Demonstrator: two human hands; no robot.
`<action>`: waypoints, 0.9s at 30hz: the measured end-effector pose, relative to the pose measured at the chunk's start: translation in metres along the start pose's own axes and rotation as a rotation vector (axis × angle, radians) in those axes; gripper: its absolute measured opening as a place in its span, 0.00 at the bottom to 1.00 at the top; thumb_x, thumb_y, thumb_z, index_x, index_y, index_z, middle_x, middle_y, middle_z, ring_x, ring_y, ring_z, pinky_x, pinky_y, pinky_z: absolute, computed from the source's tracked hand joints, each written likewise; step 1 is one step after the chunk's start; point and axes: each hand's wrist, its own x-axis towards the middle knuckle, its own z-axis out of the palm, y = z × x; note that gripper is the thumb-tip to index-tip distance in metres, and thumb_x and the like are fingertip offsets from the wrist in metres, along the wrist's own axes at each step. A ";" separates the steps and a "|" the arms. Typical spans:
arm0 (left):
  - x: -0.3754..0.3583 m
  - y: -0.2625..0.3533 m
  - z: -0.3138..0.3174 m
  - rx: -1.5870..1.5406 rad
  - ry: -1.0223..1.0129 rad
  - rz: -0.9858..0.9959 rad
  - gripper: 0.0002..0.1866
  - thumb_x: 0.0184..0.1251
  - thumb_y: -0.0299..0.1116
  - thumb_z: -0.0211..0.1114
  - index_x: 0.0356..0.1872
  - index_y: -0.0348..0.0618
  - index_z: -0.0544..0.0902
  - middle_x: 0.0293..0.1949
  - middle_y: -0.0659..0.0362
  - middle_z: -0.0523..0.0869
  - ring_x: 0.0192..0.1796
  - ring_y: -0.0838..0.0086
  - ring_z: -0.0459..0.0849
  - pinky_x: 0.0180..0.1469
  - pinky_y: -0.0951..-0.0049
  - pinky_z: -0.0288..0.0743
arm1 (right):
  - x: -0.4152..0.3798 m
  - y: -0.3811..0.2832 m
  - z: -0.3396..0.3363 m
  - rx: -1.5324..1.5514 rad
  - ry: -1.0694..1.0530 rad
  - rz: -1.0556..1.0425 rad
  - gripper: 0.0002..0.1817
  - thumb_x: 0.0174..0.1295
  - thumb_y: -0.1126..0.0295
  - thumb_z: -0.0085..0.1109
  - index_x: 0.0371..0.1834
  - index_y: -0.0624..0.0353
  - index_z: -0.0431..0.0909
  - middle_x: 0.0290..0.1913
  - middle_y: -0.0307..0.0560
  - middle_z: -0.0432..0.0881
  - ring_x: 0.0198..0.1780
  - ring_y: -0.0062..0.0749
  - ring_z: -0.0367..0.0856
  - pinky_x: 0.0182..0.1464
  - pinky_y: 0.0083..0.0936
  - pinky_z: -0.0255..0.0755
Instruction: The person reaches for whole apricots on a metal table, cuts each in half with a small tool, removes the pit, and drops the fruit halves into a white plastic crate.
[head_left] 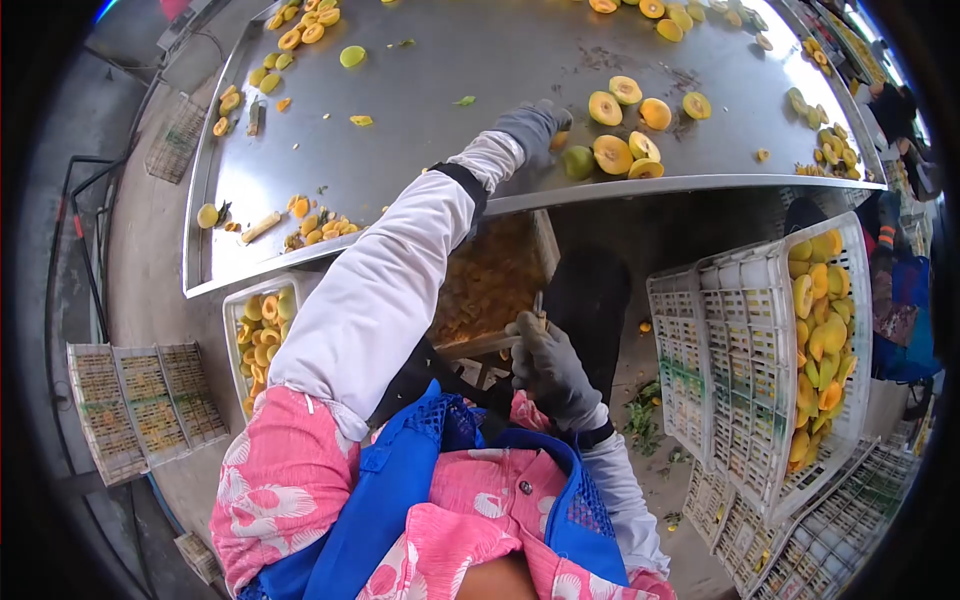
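Note:
My left hand [535,130], in a grey glove, reaches across the metal table's near edge. Its fingers curl down round a yellow-orange fruit half [560,139], which they partly hide. Just right of it lie a green-skinned fruit [577,162] and several cut halves [612,154] with yellow flesh and hollow centres. Close to my body, below the table edge, my right hand [552,372] is also gloved in grey. It is closed round a small knife-like tool [540,305], whose narrow tip points up; most of it is hidden in the fist.
The metal table [430,130] carries fruit halves and scraps [325,228] along its edges. Beneath it, a bin [490,280] holds orange-brown scraps. A white crate of halves [235,320] stands left; another crate [770,350] stands right on stacked crates. Other people [905,300] are at far right.

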 end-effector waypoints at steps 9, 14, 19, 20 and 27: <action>-0.119 -0.085 0.011 -1.258 0.288 -0.471 0.22 0.69 0.51 0.61 0.46 0.40 0.76 0.46 0.54 0.86 0.45 0.67 0.86 0.44 0.65 0.82 | 0.015 -0.019 0.032 -0.194 -0.009 -0.175 0.11 0.73 0.58 0.51 0.42 0.54 0.73 0.27 0.34 0.73 0.24 0.16 0.69 0.25 0.21 0.68; -0.198 -0.036 0.030 -1.713 0.491 0.155 0.17 0.77 0.42 0.51 0.52 0.37 0.74 0.51 0.50 0.82 0.47 0.66 0.84 0.47 0.70 0.82 | 0.009 -0.033 0.078 -0.302 -0.017 -0.278 0.14 0.74 0.57 0.51 0.42 0.57 0.73 0.20 0.35 0.69 0.16 0.15 0.63 0.18 0.18 0.63; -0.244 0.007 0.027 -1.624 0.572 0.133 0.16 0.77 0.33 0.50 0.57 0.35 0.72 0.48 0.48 0.84 0.46 0.71 0.84 0.49 0.72 0.80 | 0.002 -0.032 0.108 -0.501 0.106 -0.401 0.15 0.73 0.58 0.52 0.40 0.60 0.74 0.19 0.35 0.71 0.18 0.15 0.68 0.20 0.19 0.65; -0.248 0.007 0.029 -1.631 0.584 0.135 0.16 0.77 0.33 0.50 0.57 0.35 0.72 0.48 0.48 0.84 0.46 0.71 0.84 0.49 0.72 0.80 | 0.000 -0.030 0.111 -0.513 0.142 -0.412 0.15 0.73 0.59 0.52 0.41 0.61 0.74 0.19 0.36 0.72 0.19 0.16 0.69 0.21 0.20 0.66; -0.265 0.032 0.018 -1.654 0.786 0.038 0.22 0.77 0.46 0.51 0.52 0.33 0.78 0.40 0.50 0.86 0.42 0.73 0.84 0.47 0.74 0.79 | 0.002 -0.009 0.114 -0.620 0.134 -0.670 0.13 0.73 0.62 0.52 0.41 0.64 0.74 0.22 0.41 0.75 0.23 0.20 0.74 0.26 0.25 0.69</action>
